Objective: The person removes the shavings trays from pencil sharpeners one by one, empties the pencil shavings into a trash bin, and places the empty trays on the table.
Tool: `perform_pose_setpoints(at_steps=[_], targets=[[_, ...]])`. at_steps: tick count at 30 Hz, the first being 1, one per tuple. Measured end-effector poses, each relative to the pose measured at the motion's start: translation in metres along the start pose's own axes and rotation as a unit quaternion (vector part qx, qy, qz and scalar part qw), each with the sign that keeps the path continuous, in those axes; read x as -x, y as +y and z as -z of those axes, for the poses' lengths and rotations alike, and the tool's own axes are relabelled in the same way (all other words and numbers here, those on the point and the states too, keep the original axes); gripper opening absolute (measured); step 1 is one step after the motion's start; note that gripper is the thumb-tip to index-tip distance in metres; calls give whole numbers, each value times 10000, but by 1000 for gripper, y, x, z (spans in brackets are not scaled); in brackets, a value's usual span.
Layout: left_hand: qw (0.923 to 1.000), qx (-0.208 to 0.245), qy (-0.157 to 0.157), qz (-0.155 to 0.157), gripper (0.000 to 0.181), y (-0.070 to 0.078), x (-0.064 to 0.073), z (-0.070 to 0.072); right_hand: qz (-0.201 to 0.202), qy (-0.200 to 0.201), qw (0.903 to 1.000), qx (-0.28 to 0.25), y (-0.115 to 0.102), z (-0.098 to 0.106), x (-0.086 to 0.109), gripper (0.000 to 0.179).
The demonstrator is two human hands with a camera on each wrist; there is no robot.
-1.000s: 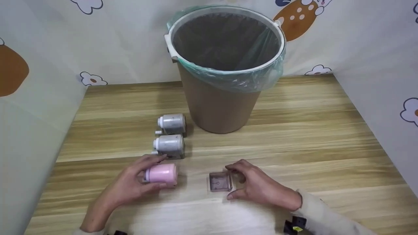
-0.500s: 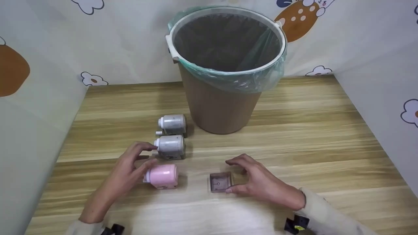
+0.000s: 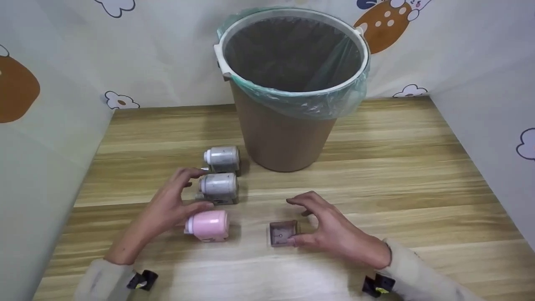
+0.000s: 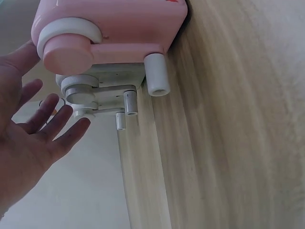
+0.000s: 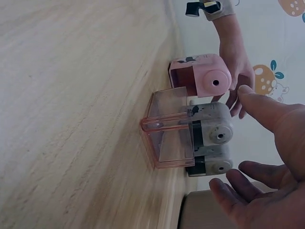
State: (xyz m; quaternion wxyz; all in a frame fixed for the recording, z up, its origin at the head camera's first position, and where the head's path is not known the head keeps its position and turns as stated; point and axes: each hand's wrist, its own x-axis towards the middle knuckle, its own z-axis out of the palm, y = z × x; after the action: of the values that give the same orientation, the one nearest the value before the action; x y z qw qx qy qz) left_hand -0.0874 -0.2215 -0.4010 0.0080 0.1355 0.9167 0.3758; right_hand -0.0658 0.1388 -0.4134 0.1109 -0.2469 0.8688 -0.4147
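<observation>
Three hand-crank pencil sharpeners stand in a column: a pink pencil sharpener (image 3: 211, 224) nearest, a middle grey pencil sharpener (image 3: 219, 187), and a far grey pencil sharpener (image 3: 223, 158). In the left wrist view their white crank handles (image 4: 157, 76) hang at the side. My left hand (image 3: 167, 211) spreads its fingers and thumb around the crank end of the middle grey one; whether it touches cannot be told. A clear pinkish shavings drawer (image 5: 167, 133) lies on the table, apart from the sharpeners. My right hand (image 3: 334, 230) hovers beside it, fingers loosely bent, holding nothing.
A tall brown trash bin (image 3: 284, 138) lined with a green plastic bag (image 3: 309, 104) stands behind the sharpeners. The wood-grain table (image 3: 397, 167) is bordered by printed cloth walls (image 3: 167, 50) at the back and sides.
My left hand has let go of the pink pencil sharpener and moved away to the middle grey one. The right hand has shifted slightly away from me; the drawer lies as before.
</observation>
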Motion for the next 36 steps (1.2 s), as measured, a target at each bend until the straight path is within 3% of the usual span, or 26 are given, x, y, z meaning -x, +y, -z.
perform_pose_setpoints(at_steps=[4,10,18,29,36], targets=[[9998,54,-177,36,63,-1,-8,0,265,119,9996,-5,-2,1,0,72],[9986,270,-446,-22,65,-1,-16,-2,330,236,9991,103,-8,3,0,74],[9980,268,-339,-467,66,-7,-21,-5,425,284,9980,365,-12,3,-2,77],[9973,197,-592,-388,64,-9,-31,-9,817,412,9946,482,-17,5,-8,77],[9974,149,-550,-434,55,-8,-35,-12,1404,575,9871,516,-17,4,-13,73]])
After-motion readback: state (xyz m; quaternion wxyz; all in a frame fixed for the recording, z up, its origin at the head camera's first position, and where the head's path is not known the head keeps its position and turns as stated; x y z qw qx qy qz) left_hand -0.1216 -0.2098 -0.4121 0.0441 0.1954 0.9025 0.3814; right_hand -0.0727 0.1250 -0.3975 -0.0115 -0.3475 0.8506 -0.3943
